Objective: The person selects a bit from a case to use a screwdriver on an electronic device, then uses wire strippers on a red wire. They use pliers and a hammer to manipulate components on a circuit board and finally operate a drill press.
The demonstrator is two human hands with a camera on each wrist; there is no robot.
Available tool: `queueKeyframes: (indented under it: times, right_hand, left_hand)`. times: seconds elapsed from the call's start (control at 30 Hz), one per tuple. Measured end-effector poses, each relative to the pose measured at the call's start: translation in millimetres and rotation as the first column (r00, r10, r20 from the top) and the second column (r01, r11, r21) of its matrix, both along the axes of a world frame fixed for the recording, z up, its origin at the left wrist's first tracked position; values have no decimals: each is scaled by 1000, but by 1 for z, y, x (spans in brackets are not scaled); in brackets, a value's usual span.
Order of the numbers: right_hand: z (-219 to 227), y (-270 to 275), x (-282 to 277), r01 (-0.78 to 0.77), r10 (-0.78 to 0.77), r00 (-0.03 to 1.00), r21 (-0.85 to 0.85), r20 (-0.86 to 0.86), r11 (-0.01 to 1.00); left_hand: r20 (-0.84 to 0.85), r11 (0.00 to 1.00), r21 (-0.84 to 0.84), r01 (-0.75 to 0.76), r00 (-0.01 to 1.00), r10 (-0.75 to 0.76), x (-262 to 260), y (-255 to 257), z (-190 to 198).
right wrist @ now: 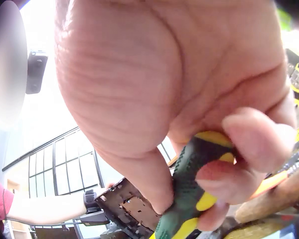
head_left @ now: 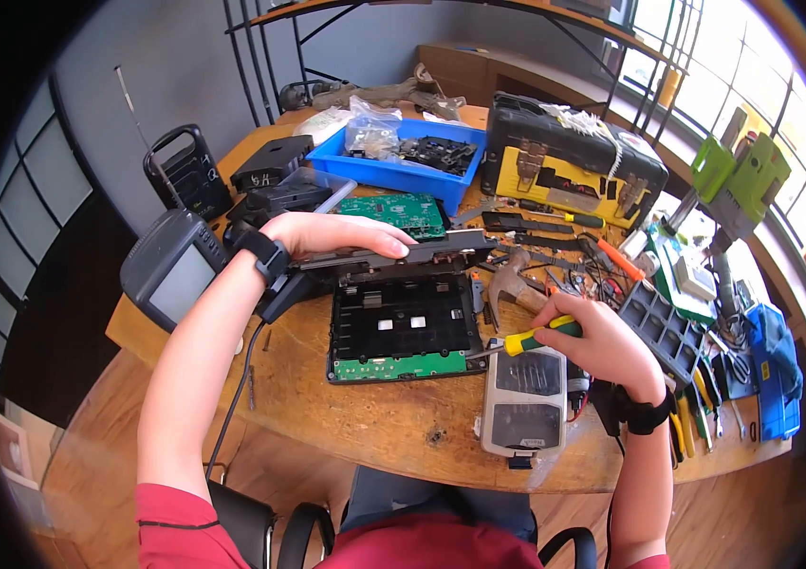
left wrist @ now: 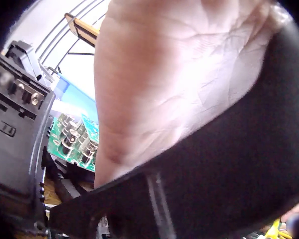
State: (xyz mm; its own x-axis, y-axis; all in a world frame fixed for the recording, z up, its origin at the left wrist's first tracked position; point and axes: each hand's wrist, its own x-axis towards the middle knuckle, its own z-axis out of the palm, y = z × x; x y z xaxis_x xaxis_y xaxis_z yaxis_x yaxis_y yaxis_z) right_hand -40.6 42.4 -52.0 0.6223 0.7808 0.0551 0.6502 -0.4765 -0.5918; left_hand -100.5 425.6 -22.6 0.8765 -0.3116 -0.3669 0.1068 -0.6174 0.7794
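My left hand (head_left: 351, 234) grips the edge of a black device panel (head_left: 445, 248), which is raised and tilted over a black plastic casing (head_left: 355, 327) on the table. A green circuit board strip (head_left: 403, 366) runs along the casing's near edge. In my right hand (head_left: 604, 343) is a screwdriver (head_left: 522, 341) with a yellow and green handle, its shaft pointing left to the right end of the strip. The right wrist view shows fingers and thumb wrapped round the screwdriver (right wrist: 189, 184). In the left wrist view the palm (left wrist: 159, 84) fills the middle and the fingertips are hidden.
Right of the casing lie a grey multi-compartment box (head_left: 524, 403) and a claw hammer (head_left: 507, 284). Behind are a green circuit board (head_left: 393, 214), a blue tray (head_left: 464, 194) of parts and a black-yellow toolbox (head_left: 555, 171). A grey-screened monitor (head_left: 178, 270) stands left; loose tools crowd the right side.
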Motion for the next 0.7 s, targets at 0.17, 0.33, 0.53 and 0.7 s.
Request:
queueKeyframes:
  times: [0.17,0.33,0.53,0.7]
  right_hand:
    - [-6,-7,8,-84,79,992,-52,-94,995]
    - [-9,-9,10,-123,115,989,-86,-96,989]
    - [-11,-7,1,-115,115,993,-103,-3,988]
    - [-15,2,-9,-42,55,991,-105,123,994]
  left_hand:
    - [49,998,-17,59,997,-58,4,5,-5]
    - [35,995,-51,80,996,-79,6,8,-9]
    - [30,996,-47,75,997,-74,3,5,-7]
    - [44,994,-49,94,995,-92,5,8,-11]
